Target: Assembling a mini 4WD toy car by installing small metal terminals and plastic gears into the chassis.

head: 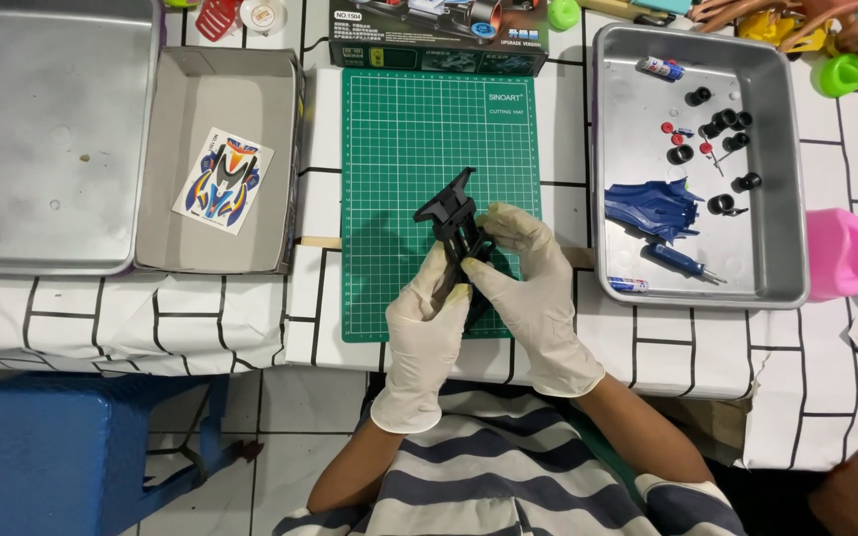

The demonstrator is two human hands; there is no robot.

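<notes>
Left hand [427,333] in cream glove: grip clamped on black plastic toy-car chassis [457,233] | right hand [528,283]: grip clamped on same chassis | chassis held above green gridded cutting mat [389,139] on worktop

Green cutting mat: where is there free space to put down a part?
The green cutting mat is bare above and left of the black chassis held by both gloved hands. The large tray at far left holds nothing. The right tray is crowded with wheels and the blue body shell.

One head-worn camera looks almost straight down, close over the green cutting mat [419,149] and table [250,328]
</notes>
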